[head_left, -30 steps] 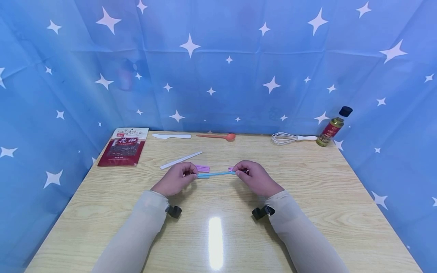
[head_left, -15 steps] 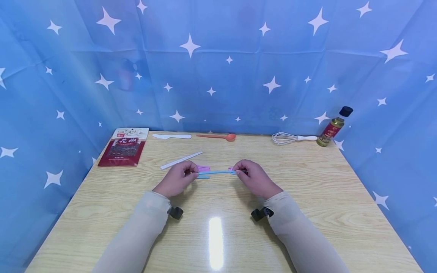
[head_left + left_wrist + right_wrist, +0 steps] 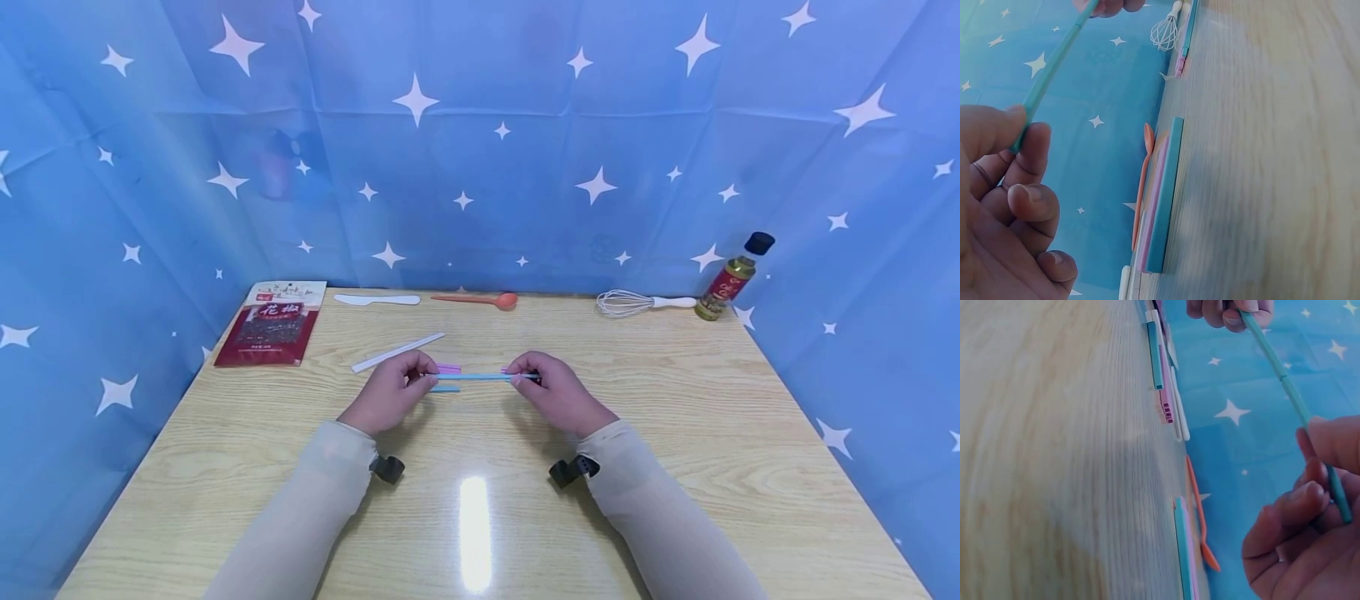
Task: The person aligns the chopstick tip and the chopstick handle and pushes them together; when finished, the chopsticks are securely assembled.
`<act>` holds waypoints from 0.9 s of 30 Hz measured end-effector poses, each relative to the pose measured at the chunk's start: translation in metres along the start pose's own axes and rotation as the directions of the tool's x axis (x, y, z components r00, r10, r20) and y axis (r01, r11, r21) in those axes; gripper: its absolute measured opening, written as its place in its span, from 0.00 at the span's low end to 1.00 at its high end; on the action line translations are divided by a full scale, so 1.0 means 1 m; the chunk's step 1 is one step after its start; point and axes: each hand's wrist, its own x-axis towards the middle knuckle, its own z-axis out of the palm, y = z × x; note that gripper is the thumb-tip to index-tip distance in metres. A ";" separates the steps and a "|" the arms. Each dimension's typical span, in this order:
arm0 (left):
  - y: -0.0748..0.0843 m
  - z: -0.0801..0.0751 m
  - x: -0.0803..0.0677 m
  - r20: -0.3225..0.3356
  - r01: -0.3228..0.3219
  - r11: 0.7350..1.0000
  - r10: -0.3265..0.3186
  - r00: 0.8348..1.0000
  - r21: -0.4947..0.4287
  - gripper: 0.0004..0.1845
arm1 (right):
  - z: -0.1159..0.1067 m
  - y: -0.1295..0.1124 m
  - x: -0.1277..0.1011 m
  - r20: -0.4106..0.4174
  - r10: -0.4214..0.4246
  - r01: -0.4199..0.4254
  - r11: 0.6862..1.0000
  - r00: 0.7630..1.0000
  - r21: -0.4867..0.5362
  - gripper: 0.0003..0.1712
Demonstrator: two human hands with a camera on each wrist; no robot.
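Slim, straight blue stick (image 3: 474,377), seamed partway along

Left hand (image 3: 392,392) and right hand (image 3: 561,396) each pinch it, thumb against fingers, above the streaky wood-grained table (image 3: 675,433).

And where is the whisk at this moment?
In the head view, the whisk lies on the table at the back right, its white handle beside the bottle.

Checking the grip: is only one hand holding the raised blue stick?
No, left hand and right hand both pinch the raised blue stick.

Blue star-print curtain (image 3: 480,158) behind a wood-grain table (image 3: 750,433)
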 end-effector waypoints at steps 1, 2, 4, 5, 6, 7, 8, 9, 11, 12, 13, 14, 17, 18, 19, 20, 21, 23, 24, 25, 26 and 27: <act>0.000 0.000 0.000 -0.002 0.006 1.000 -0.006 1.000 0.000 0.04 | 0.000 0.001 0.000 -0.008 0.002 -0.002 1.000 1.000 0.008 0.08; 0.000 0.000 0.000 -0.003 0.011 1.000 -0.011 1.000 -0.003 0.04 | 0.000 0.001 0.000 -0.015 0.005 -0.005 1.000 1.000 0.018 0.08; 0.000 0.000 0.000 -0.004 0.019 1.000 -0.019 1.000 -0.004 0.06 | 0.001 0.002 0.000 -0.025 0.009 -0.008 0.999 1.000 0.038 0.09; 0.000 0.000 0.000 -0.004 0.021 1.000 -0.021 1.000 -0.001 0.06 | 0.001 0.002 0.000 -0.028 0.012 -0.011 0.999 1.000 0.049 0.09; 0.000 0.000 0.000 -0.005 0.025 1.000 -0.025 1.000 0.001 0.06 | 0.001 0.001 0.000 -0.030 0.015 -0.013 0.998 0.999 0.057 0.09; 0.000 0.000 0.001 -0.007 0.023 1.000 -0.023 1.000 -0.002 0.05 | 0.001 0.001 0.000 -0.032 0.017 -0.015 0.998 0.999 0.065 0.09; -0.001 0.000 0.001 -0.011 0.021 1.000 -0.021 1.000 -0.005 0.05 | 0.001 0.001 0.000 -0.032 0.020 -0.018 0.997 0.999 0.072 0.09; -0.002 0.000 0.001 -0.016 0.018 1.000 -0.018 1.000 -0.005 0.04 | 0.001 0.001 0.000 -0.032 0.022 -0.020 0.997 0.999 0.078 0.10; -0.003 0.000 0.002 -0.028 0.009 1.000 -0.010 1.000 -0.012 0.02 | 0.000 0.000 0.000 -0.028 0.028 -0.026 0.996 0.999 0.084 0.09; -0.004 0.000 0.002 -0.034 0.005 1.000 -0.006 0.999 -0.016 0.02 | 0.000 0.000 0.000 -0.026 0.029 -0.027 0.996 0.999 0.085 0.09; -0.004 0.000 0.002 -0.039 0.002 1.000 -0.002 0.999 -0.019 0.02 | 0.000 -0.001 0.001 -0.024 0.029 -0.027 0.996 0.999 0.087 0.09; -0.004 0.000 0.002 -0.042 0.001 1.000 -0.001 0.999 -0.019 0.01 | 0.000 -0.001 0.001 -0.021 0.028 -0.026 0.996 0.999 0.087 0.09; -0.004 0.000 0.002 -0.044 0.000 1.000 -0.001 0.999 -0.024 0.02 | 0.000 -0.001 0.001 -0.009 0.010 -0.009 0.996 1.000 0.091 0.08; -0.004 0.000 0.002 -0.043 0.001 1.000 -0.002 0.999 -0.026 0.02 | 0.000 -0.001 0.000 -0.005 0.001 0.000 0.996 1.000 0.091 0.07; -0.003 0.001 0.002 -0.041 0.002 1.000 -0.004 0.999 -0.028 0.03 | 0.000 -0.002 0.000 -0.001 -0.008 0.008 0.996 1.000 0.089 0.06; -0.003 0.001 0.002 -0.040 0.002 1.000 -0.003 0.999 -0.029 0.03 | 0.000 -0.002 0.000 0.003 -0.017 0.017 0.996 1.000 0.088 0.06; -0.002 0.001 0.002 -0.039 0.003 0.999 -0.004 0.999 -0.032 0.03 | 0.000 -0.002 -0.001 0.005 -0.030 0.029 0.996 1.000 0.084 0.05; -0.001 0.001 0.001 -0.038 0.002 0.999 -0.004 0.999 -0.038 0.02 | 0.001 -0.003 -0.002 0.005 -0.046 0.046 0.996 0.999 0.073 0.04; 0.000 0.001 0.001 -0.038 0.002 0.999 -0.003 0.999 -0.040 0.02 | 0.001 -0.003 -0.002 0.002 -0.054 0.053 0.996 0.999 0.069 0.03; 0.001 0.002 0.001 -0.038 0.003 0.999 -0.004 0.999 -0.039 0.02 | 0.001 -0.003 -0.002 -0.001 -0.060 0.060 0.996 0.998 0.065 0.03; 0.002 0.002 0.000 -0.036 0.006 0.999 -0.007 0.999 -0.038 0.02 | 0.001 -0.003 -0.002 -0.002 -0.066 0.066 0.996 0.998 0.064 0.03; 0.003 0.002 0.000 -0.035 0.009 0.999 -0.010 0.999 -0.036 0.02 | 0.001 -0.003 -0.002 -0.003 -0.070 0.070 0.995 0.998 0.064 0.04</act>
